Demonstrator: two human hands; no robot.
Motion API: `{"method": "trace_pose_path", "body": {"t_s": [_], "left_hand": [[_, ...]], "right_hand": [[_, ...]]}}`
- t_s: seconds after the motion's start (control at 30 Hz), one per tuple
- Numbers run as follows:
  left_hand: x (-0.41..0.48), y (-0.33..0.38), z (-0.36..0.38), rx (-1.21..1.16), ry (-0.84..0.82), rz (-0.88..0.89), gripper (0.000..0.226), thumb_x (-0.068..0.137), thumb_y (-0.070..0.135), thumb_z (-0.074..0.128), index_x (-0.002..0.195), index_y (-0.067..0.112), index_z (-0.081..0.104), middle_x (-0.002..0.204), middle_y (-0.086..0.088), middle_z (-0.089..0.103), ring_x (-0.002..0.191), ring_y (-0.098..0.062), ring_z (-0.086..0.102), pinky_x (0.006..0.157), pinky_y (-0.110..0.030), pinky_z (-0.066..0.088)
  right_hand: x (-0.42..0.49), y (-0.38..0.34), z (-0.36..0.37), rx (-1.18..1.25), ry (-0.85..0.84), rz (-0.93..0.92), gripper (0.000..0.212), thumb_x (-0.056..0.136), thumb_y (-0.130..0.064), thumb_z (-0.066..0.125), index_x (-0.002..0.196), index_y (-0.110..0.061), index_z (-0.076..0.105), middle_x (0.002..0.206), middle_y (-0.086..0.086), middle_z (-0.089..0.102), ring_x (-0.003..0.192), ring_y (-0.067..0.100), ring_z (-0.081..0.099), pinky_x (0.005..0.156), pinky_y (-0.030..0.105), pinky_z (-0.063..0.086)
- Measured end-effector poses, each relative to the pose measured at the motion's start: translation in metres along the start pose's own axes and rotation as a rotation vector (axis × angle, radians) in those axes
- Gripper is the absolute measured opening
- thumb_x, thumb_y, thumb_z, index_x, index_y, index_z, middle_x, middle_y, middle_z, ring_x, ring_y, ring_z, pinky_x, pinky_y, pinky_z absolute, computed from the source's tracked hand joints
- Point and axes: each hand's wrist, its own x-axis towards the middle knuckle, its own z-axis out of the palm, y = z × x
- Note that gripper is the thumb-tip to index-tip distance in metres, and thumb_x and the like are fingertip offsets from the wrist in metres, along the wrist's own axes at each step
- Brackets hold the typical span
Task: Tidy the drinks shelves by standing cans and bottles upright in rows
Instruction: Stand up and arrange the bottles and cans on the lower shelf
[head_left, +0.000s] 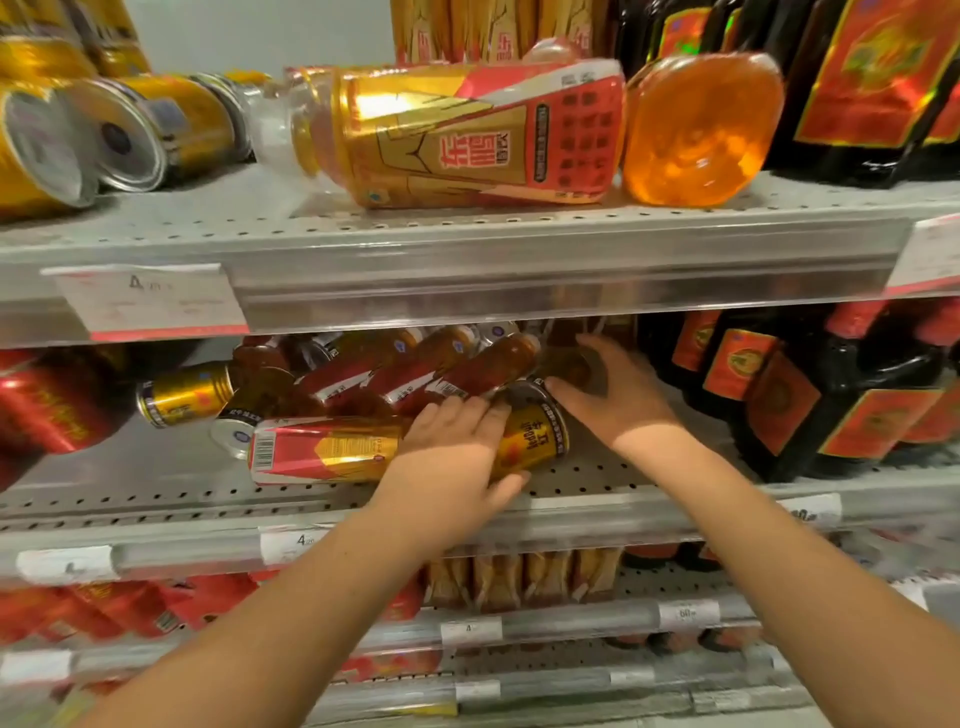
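On the middle shelf (597, 483) my left hand (457, 452) grips a gold Red Bull can (535, 434) that lies on its side. My right hand (608, 395) reaches behind it, fingers curled round a dark bottle (569, 366) deep in the shelf. Left of my hands lies a tumbled red-and-gold can (322, 449). Behind it, several amber bottles with red labels (415, 374) lean in a heap, with a small gold can (184, 395) on its side at the left.
The upper shelf (467, 244) carries a big gold-labelled bottle (467, 135) on its side, an orange bottle (701, 130) bottom-out, and toppled gold cans (130, 135). Dark bottles with red labels (810, 395) stand upright at the right. Red cans (47, 410) lie at far left.
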Motion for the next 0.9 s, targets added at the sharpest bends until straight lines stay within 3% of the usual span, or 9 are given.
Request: {"method": "trace_pose_path", "body": {"t_s": [0.1, 0.27, 0.33, 0.43, 0.5, 0.63, 0.77, 0.9], "left_hand": [[0.001, 0.004, 0.011, 0.023, 0.033, -0.031, 0.080, 0.093, 0.063, 0.052, 0.156, 0.019, 0.029, 0.150, -0.002, 0.039, 0.134, -0.023, 0.036, 0.114, -0.037, 0.028], [-0.001, 0.007, 0.014, -0.066, 0.064, -0.059, 0.080, 0.091, 0.057, 0.059, 0.156, 0.019, 0.031, 0.147, 0.001, 0.040, 0.131, -0.021, 0.039, 0.112, -0.034, 0.032], [-0.006, 0.007, 0.011, -0.115, 0.088, -0.047, 0.077, 0.091, 0.055, 0.059, 0.154, 0.019, 0.036, 0.145, 0.001, 0.042, 0.129, -0.020, 0.043, 0.109, -0.033, 0.037], [-0.017, 0.006, 0.005, -0.158, 0.129, -0.045, 0.074, 0.090, 0.055, 0.059, 0.153, 0.021, 0.039, 0.140, 0.003, 0.046, 0.123, -0.020, 0.052, 0.100, -0.032, 0.049], [-0.029, 0.005, 0.000, -0.215, 0.147, -0.063, 0.074, 0.088, 0.058, 0.058, 0.151, 0.025, 0.039, 0.137, 0.006, 0.048, 0.116, -0.015, 0.057, 0.090, -0.027, 0.055], [-0.054, -0.007, -0.015, -0.354, 0.202, -0.156, 0.078, 0.084, 0.068, 0.052, 0.151, 0.033, 0.034, 0.136, 0.017, 0.039, 0.115, 0.001, 0.048, 0.092, -0.015, 0.049], [-0.077, -0.033, -0.036, -0.395, 0.295, -0.287, 0.075, 0.081, 0.069, 0.058, 0.146, 0.036, 0.040, 0.122, 0.025, 0.038, 0.105, 0.011, 0.047, 0.083, -0.005, 0.041], [-0.107, -0.077, -0.052, -0.425, 0.381, -0.440, 0.068, 0.083, 0.058, 0.069, 0.143, 0.031, 0.048, 0.121, 0.016, 0.046, 0.106, 0.010, 0.049, 0.081, -0.002, 0.037]], "right_hand": [[0.010, 0.005, 0.006, -0.047, -0.063, 0.011, 0.089, 0.079, -0.065, 0.070, 0.153, -0.038, 0.029, 0.157, 0.002, 0.030, 0.142, 0.028, 0.033, 0.099, 0.030, 0.028], [0.025, 0.004, 0.013, 0.132, -0.201, 0.080, 0.096, 0.073, -0.067, 0.074, 0.152, -0.036, 0.029, 0.156, -0.005, 0.033, 0.139, 0.020, 0.039, 0.102, 0.030, 0.032], [0.030, 0.001, 0.013, 0.153, -0.251, 0.047, 0.089, 0.073, -0.064, 0.077, 0.147, -0.037, 0.035, 0.144, -0.008, 0.043, 0.126, 0.012, 0.046, 0.092, 0.022, 0.036], [0.034, 0.001, 0.004, 0.152, -0.349, -0.022, 0.069, 0.075, -0.053, 0.082, 0.132, -0.043, 0.045, 0.115, -0.026, 0.049, 0.102, -0.004, 0.050, 0.069, 0.006, 0.036], [0.032, 0.002, -0.001, 0.067, -0.357, -0.085, 0.063, 0.077, -0.042, 0.084, 0.127, -0.046, 0.045, 0.107, -0.028, 0.049, 0.097, -0.008, 0.051, 0.064, 0.002, 0.035], [0.019, 0.004, -0.006, -0.021, -0.218, -0.121, 0.059, 0.074, -0.049, 0.079, 0.120, -0.053, 0.043, 0.117, -0.014, 0.054, 0.095, -0.005, 0.051, 0.076, 0.012, 0.036], [0.002, -0.014, -0.004, 0.012, -0.054, -0.167, 0.068, 0.068, -0.073, 0.069, 0.126, -0.057, 0.039, 0.131, -0.010, 0.049, 0.126, 0.022, 0.049, 0.096, 0.033, 0.037], [-0.019, -0.063, 0.010, -0.017, -0.059, -0.206, 0.091, 0.058, -0.092, 0.056, 0.137, -0.051, 0.036, 0.147, -0.008, 0.041, 0.135, 0.024, 0.044, 0.107, 0.039, 0.037]]}}
